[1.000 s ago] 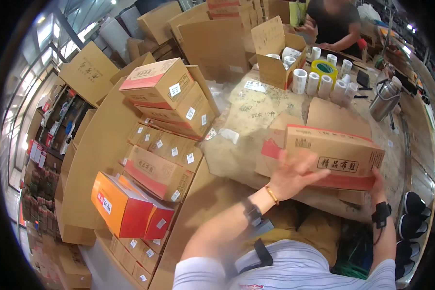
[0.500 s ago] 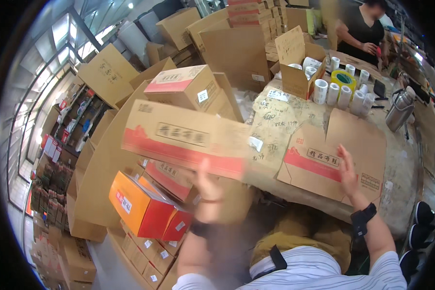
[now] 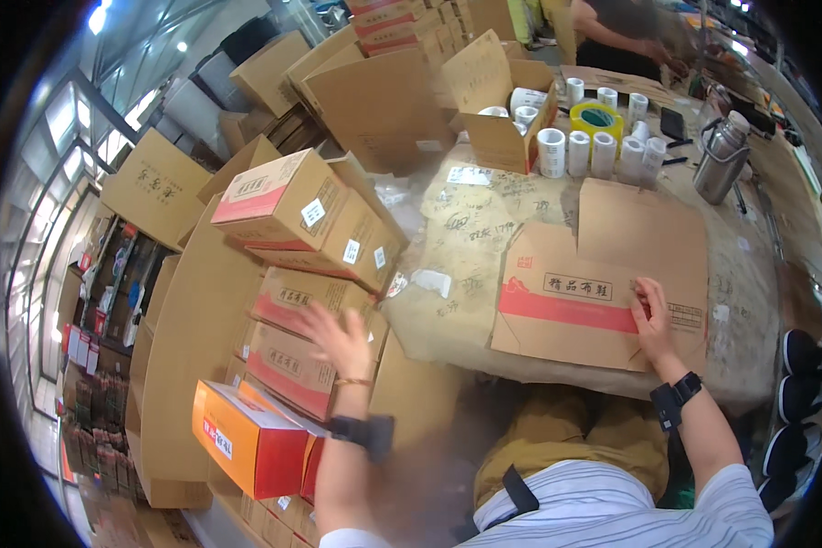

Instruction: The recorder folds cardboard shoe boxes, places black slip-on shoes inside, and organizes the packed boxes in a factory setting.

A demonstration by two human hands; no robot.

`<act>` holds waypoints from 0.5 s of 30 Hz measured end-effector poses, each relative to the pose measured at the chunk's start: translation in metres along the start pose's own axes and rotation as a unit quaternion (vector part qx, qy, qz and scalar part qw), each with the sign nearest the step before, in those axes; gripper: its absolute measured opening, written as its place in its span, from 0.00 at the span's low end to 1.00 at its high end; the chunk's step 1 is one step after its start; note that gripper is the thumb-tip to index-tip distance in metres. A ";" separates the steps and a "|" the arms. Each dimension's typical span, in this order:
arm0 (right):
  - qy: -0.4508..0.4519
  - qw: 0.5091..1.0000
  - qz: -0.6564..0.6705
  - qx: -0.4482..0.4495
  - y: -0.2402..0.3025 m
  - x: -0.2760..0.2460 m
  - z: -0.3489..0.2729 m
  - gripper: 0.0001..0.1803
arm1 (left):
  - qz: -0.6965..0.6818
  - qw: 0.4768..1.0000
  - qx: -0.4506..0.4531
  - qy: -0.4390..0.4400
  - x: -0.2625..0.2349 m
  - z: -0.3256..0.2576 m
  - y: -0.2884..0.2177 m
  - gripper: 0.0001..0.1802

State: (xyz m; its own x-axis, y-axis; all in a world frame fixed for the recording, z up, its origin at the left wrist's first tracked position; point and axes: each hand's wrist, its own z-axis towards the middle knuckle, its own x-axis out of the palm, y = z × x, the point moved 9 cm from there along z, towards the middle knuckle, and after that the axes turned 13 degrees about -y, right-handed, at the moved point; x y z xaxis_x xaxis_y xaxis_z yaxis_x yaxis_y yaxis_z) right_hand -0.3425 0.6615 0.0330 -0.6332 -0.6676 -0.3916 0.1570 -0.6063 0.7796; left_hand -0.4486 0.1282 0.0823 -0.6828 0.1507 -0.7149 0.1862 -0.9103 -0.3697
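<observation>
My left hand (image 3: 338, 342) is open with fingers spread, just off a brown shoe carton (image 3: 303, 294) with a red band. A similar carton (image 3: 289, 367) lies against it on the near side. On the table at right lies a flattened cardboard carton (image 3: 566, 315), printed with the same red band. My right hand (image 3: 650, 312) is over its right part, fingers curled in and touching the cardboard. Whatever may be between those fingers is hidden.
A big open carton (image 3: 178, 365) surrounds the stacked cartons and an orange box (image 3: 247, 438). White label rolls (image 3: 551, 152), yellow tape (image 3: 597, 119), an open box (image 3: 507, 137) and a steel flask (image 3: 721, 160) stand on the table (image 3: 447, 320). A person (image 3: 612, 41) works at the far side.
The carton my left hand was moving now sits among the others in the big carton, and that hand has let go. My right hand's fingers have curled. The whole view has shifted.
</observation>
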 end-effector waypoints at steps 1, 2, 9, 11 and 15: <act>-0.001 1.000 0.008 -0.007 -0.001 0.000 0.000 0.20 | -0.042 0.992 0.113 -0.042 -0.004 -0.020 -0.032 0.43; -0.004 1.000 0.006 -0.005 -0.008 0.000 0.000 0.20 | -0.098 0.980 0.171 0.032 0.006 -0.045 -0.067 0.42; -0.026 0.968 0.150 0.199 -0.061 -0.068 -0.009 0.25 | -0.220 0.921 0.224 0.228 0.054 -0.168 -0.158 0.40; -0.015 0.992 -0.024 0.122 -0.057 -0.099 -0.033 0.29 | -0.233 0.912 0.235 0.242 0.057 -0.170 -0.155 0.40; -0.079 0.968 -0.235 0.040 -0.007 -0.123 -0.057 0.41 | -0.303 0.897 0.183 0.265 0.047 -0.170 -0.171 0.39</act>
State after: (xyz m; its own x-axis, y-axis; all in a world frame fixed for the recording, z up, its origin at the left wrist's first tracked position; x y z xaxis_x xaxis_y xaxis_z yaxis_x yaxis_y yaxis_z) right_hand -0.2226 0.7231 0.0474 -0.7295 -0.2469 -0.6379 -0.2324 -0.7876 0.5707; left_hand -0.3920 0.3567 0.0110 -0.1302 0.7343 -0.6662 -0.4151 -0.6506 -0.6359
